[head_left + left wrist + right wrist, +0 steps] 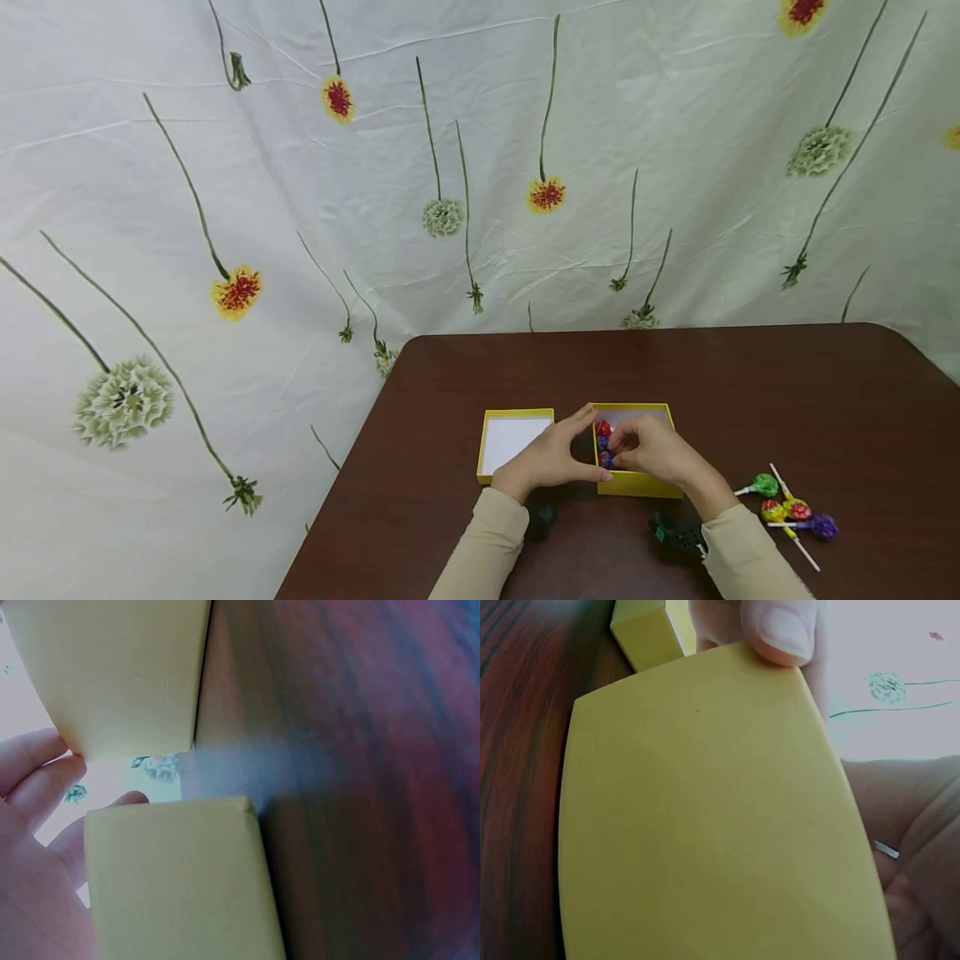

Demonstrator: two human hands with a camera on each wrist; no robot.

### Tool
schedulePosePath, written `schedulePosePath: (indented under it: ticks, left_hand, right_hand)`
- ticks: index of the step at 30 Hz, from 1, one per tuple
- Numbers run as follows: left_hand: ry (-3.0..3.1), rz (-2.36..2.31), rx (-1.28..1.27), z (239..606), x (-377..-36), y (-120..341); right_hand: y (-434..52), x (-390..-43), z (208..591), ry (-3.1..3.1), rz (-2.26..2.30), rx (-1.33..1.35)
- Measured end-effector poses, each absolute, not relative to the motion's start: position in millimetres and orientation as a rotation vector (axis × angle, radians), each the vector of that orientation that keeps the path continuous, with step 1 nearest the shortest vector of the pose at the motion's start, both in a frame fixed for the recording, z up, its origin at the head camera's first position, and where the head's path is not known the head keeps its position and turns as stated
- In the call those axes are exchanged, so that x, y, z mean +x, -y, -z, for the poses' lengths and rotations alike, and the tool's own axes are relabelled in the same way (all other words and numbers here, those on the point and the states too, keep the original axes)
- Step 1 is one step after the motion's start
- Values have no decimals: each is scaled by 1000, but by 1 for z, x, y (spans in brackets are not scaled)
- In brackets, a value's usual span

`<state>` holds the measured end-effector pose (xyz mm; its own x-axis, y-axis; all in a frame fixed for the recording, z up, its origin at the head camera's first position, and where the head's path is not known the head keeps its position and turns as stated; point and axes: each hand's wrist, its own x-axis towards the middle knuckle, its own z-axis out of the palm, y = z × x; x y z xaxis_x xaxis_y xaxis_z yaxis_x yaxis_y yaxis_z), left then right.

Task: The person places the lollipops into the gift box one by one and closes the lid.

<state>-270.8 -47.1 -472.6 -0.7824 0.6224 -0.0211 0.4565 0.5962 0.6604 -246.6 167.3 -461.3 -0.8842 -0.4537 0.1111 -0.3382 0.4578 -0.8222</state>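
Our left hand (pixel 551 457) grips the yellow box (pixel 636 483) at its 9 o'clock wall; our right hand (pixel 654 450) pinches a lollipop (pixel 606 457) inside. Tugging could tip the box off the desk (pixel 750 392).

You see even, bright, soft-shadowed light in the head view; both wrist views are blurred, close and edge-warped.
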Motion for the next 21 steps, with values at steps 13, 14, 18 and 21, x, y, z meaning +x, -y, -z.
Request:
schedulePosePath:
  ticks: [13,14,18,21]
  left_hand:
    - [-2564,-1005,883,470,-270,48]
    - [-2568,-1003,880,470,-269,48]
    - [-2572,-985,865,470,-269,47]
    - [-2569,-972,858,470,-269,47]
  right_hand:
    - [-170,-248,454,-2529,1437,-675]
    - [-170,-248,453,-2523,1444,-673]
    - [-177,-247,450,-2517,1465,-667]
    - [-186,-245,445,-2540,1482,-634]
